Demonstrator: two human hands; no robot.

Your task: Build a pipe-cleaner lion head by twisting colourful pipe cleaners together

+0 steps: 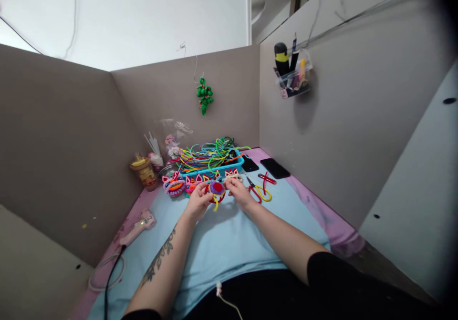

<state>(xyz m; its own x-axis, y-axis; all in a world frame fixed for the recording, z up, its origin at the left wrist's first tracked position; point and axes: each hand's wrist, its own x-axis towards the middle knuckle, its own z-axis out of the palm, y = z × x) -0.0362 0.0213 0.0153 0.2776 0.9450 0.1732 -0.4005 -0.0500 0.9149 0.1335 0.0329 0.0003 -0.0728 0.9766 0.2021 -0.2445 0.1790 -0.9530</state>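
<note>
Between my two hands is a small round pipe cleaner piece (216,188), red in the middle with purple and yellow around it and a yellow end hanging down. My left hand (200,201) pinches its left side. My right hand (237,190) has its fingers pressed together at the right edge; what exactly they grip is too small to tell. Just behind my hands stand finished-looking pipe cleaner figures with ears, one of them a pink and orange figure (174,186) at the left. Scissors (260,192) with red and yellow handles lie right of my right hand.
A blue basket (211,171) of colourful pipe cleaners stands at the back. To the left are a lidded cup (145,173) and a pink glue gun (139,227) with its cord. Red-handled pliers (270,180) and a phone (275,168) lie at the right, by the partition.
</note>
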